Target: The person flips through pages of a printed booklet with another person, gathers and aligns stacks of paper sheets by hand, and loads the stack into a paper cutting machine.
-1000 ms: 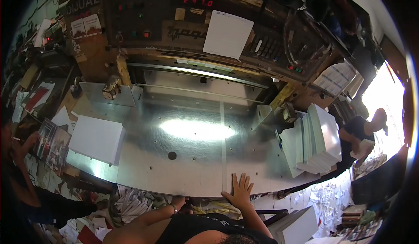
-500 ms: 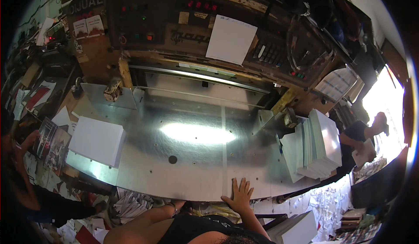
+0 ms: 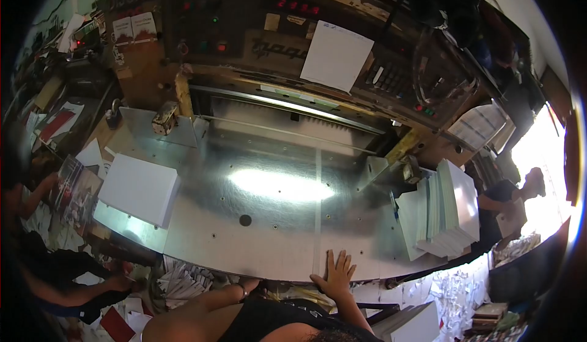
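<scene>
My right hand [image 3: 335,276] lies palm down on the front edge of the metal table [image 3: 275,244], its fingers spread and nothing held. Near the front edge, left of centre, my left hand [image 3: 252,284] is mostly hidden, with a bracelet or watch on its wrist; its fingers cannot be made out. Ahead is a machine with a control panel [image 3: 238,48], red digits and a sheet of paper [image 3: 337,56] on its front. A stack of white paper [image 3: 139,188] rests at the table's left, and several thick paper stacks [image 3: 455,201] stand at its right.
At the left edge a person's arms [image 3: 79,293] show beside printed sheets [image 3: 76,192]. Another person [image 3: 504,204] at the right holds a paper block. Metal side guides [image 3: 373,172] flank the opening. Paper scraps [image 3: 183,281] and a white stack [image 3: 409,323] lie below.
The view has shifted slightly. The red digits have changed, and comb-like teeth now show inside the opening. One arm of the person at left has come lower. My right hand stays flat on the table.
</scene>
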`<state>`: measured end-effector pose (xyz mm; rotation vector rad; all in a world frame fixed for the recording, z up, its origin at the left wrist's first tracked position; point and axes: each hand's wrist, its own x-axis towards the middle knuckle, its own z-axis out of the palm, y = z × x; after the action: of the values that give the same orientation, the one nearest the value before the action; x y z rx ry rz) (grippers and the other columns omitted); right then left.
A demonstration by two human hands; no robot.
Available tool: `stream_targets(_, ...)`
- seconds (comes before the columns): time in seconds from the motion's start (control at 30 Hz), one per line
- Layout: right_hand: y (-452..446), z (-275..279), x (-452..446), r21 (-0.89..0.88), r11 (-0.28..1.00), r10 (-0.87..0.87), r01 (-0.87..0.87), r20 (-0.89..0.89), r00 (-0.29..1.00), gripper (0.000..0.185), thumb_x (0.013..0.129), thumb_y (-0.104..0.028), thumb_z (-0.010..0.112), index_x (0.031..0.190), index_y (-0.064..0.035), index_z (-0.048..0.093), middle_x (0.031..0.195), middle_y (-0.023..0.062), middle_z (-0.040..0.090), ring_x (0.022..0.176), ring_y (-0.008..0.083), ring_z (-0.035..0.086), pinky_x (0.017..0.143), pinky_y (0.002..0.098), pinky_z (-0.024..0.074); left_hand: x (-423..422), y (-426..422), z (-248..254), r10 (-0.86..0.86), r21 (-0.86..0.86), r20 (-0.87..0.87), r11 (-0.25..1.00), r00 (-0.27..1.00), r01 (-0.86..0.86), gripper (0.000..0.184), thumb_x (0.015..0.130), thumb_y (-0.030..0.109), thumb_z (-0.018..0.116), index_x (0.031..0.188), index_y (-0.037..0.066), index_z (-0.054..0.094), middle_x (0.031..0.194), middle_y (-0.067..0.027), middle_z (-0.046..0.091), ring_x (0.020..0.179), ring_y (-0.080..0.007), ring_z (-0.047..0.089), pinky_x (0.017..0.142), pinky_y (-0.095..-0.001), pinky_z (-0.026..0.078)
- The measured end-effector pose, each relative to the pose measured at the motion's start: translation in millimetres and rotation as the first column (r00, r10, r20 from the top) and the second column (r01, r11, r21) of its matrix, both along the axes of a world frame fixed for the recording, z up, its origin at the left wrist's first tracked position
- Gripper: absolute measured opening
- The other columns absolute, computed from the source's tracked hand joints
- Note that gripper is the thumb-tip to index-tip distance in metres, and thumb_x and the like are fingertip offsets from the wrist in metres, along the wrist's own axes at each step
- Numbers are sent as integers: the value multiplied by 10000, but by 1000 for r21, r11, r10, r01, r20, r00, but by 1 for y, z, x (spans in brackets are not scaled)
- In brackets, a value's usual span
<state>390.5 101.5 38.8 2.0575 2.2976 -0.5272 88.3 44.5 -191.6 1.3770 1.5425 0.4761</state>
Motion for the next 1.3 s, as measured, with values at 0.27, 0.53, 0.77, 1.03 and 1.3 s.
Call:
stream_targets(0.27,0,4,-1,7,1000,-9,9,-16,1000,1144,860,-739,670,1709,-155,174,1723,354,26,1585,565,-10,1219,725,-26,10,-5,-62,269,-314,182,928,946,-203,225,1044,235,547,1073,90,716,1005,-90,734,912,-225,685,823,-388,531)
stream_targets(0.53,-1,3,-2,15,1000,-4,5,-20,1000,1125,874,-735,663,1707,-154,180,1720,357,39,1585,566,-5,1220,727,-21,13,-4,-3,599,-532,319,755,735,-384,253,1107,264,490,1091,106,687,1056,-15,723,881,-122,684,690,-263,533)
stream_targets(0.77,0,-1,-1,15,1000,-3,3,-2,1000,1132,877,-751,650,1707,-145,175,1719,358,41,1584,569,-7,1218,729,-23,13,-1,51,652,-599,315,700,689,-389,248,1106,269,509,1075,98,685,1058,-11,726,828,-107,690,609,-251,511)
stream_targets(1.03,0,-1,0,13,1000,6,-6,-4,1000,1134,877,-759,643,1708,-147,172,1718,359,42,1582,573,-4,1213,739,-15,16,-3,56,701,-621,358,672,616,-403,247,1075,360,548,1045,138,654,916,-21,681,717,-140,574,593,-370,519)
stream_targets(1.3,0,-9,3,58,998,6,-6,3,1000,1107,864,-747,663,1698,-164,227,1712,360,84,1580,571,25,1210,744,43,37,2,16,691,-793,549,609,470,29,415,1075,508,496,1143,142,678,1158,-51,740,1028,-185,702,847,-481,559)
